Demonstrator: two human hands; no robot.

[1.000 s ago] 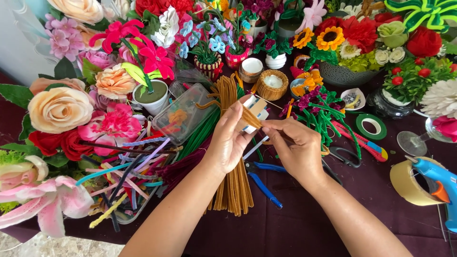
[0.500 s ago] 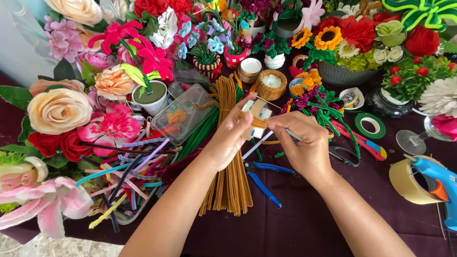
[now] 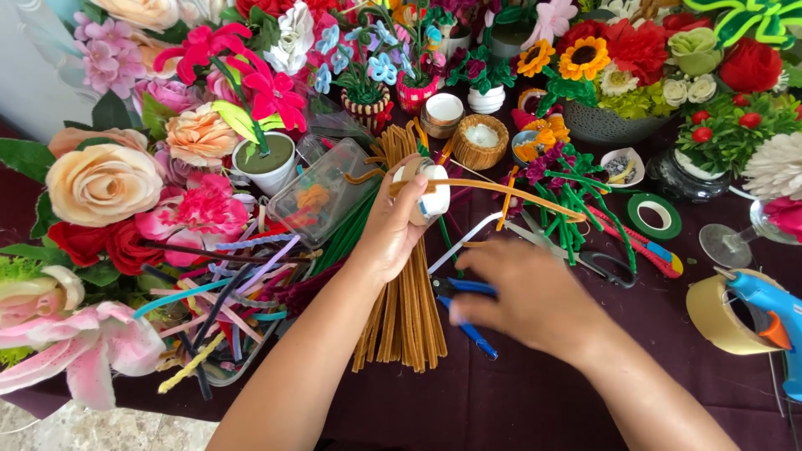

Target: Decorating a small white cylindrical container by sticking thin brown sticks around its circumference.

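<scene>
Left hand (image 3: 388,230) grips a small white roll (image 3: 424,194); right hand (image 3: 535,296), blurred, hangs loosely open over the counter (image 3: 518,401).
A tan pipe cleaner (image 3: 501,190) trails rightward from the roll: light, bendy, probably best pinched near its end.

Right hand (image 3: 535,301) motion-blurred, grip unclear; glue gun (image 3: 769,313) cut off by right edge.

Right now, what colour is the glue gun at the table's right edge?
The glue gun is bright blue with an orange trigger, seen in the head view.
</scene>
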